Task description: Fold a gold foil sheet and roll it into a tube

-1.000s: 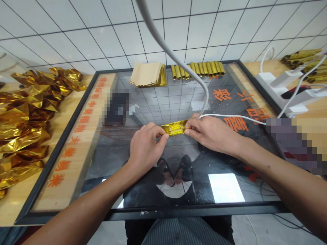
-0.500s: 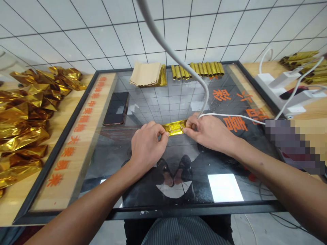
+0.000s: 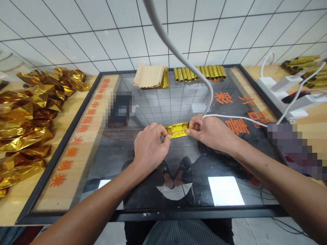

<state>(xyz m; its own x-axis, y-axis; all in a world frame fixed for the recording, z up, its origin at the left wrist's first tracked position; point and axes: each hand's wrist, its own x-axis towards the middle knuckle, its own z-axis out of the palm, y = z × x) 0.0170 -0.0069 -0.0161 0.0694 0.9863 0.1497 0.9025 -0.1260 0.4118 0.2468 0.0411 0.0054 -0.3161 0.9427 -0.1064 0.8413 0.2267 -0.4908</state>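
Between my hands stretches a strip of gold foil paper (image 3: 178, 130), just above or on the glass top (image 3: 163, 105); I cannot tell which. My left hand (image 3: 153, 142) pinches its left end between thumb and forefinger. At the right end, the thumb and curled fingers of my right hand (image 3: 212, 132) grip it. The strip's long edges look folded inward, with faint curved marks near both ends. Rolled gold paper tubes (image 3: 200, 73) lie in a row at the glass's far edge. Left of them is a stack of tan paper sheets (image 3: 148, 76) with gold undersides.
Folded gold foil pieces (image 3: 30, 119) pile up on the left. A blurred dark phone (image 3: 119, 110) lies on the glass. A thick grey cable (image 3: 176, 52) hangs in front of me. At right are a white power strip (image 3: 273, 95) and more gold rolls (image 3: 301, 64).
The view has shifted slightly, so most things appear a little lower and to the right. Both hands keep their hold on the gold strip, which shows slightly more of its surface.
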